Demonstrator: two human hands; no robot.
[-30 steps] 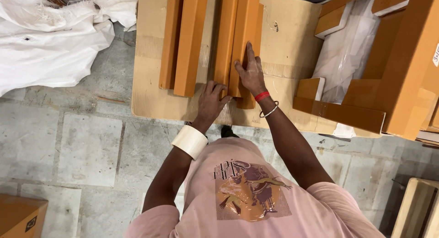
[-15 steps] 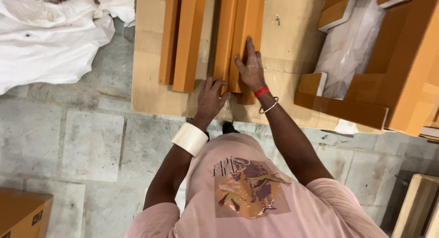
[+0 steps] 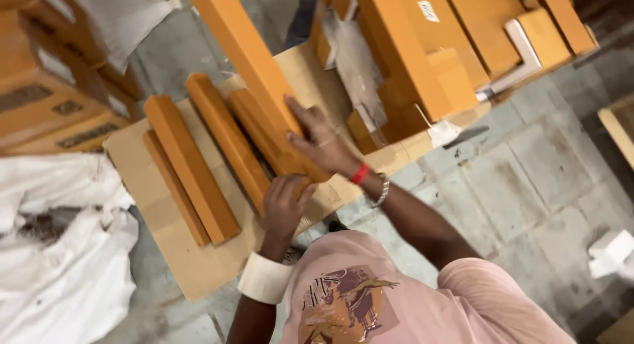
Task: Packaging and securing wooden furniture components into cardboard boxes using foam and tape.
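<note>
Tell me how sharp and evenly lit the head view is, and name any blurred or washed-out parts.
Head view: tilted frame, even indoor light, soft shadows. The right hand and left hand on the orange boards are fairly sharp; the frame corners smear with motion blur, most of all the cartons at upper left. The white sheet is nearly washed out; no strong glare on the cardboard.

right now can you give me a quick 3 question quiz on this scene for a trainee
1. True or false: the right hand lies flat on the long orange wooden board.
2. What do the orange boards rest on? A) flat brown cardboard sheet B) a metal cart C) a blue tarp
3. Fill in: the left hand wears a wide white ____ at the wrist.

Key: 1 true. 2 A. 3 wristband.
</note>
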